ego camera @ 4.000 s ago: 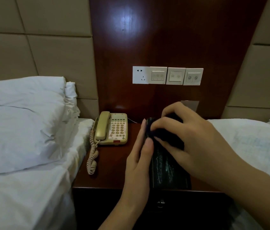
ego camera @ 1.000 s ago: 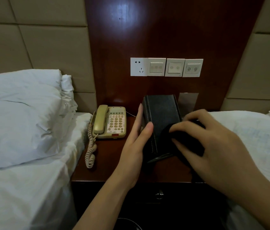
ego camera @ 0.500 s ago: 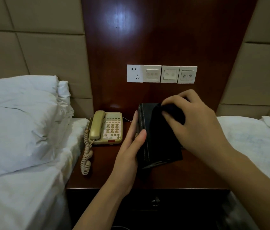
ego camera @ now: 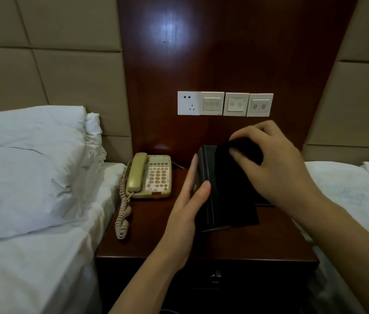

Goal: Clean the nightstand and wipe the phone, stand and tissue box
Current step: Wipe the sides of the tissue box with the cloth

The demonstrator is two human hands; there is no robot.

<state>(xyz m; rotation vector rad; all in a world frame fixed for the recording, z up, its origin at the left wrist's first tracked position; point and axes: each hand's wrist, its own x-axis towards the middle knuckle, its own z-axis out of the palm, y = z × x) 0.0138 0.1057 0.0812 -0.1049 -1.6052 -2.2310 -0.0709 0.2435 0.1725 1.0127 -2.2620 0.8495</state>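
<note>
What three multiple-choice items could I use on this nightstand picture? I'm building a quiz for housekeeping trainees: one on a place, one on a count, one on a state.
1. Where does the phone stand on the nightstand?
A. At its back left, beside the bed with the pillow
B. At its front right corner
C. On top of the black box

2. How many white plates make up the row of wall plates?
A. Two
B. Four
C. Six

3. What is the right hand doing?
A. Lifting the handset
B. Lying flat on the bed
C. Pressing a dark cloth on the black box

Answers:
1 A: the phone sits near the pillow, left of the box.
2 B: one socket and three switch plates show.
3 C: its fingers curl round the cloth on the box, while the left hand steadies the box's side.
</note>
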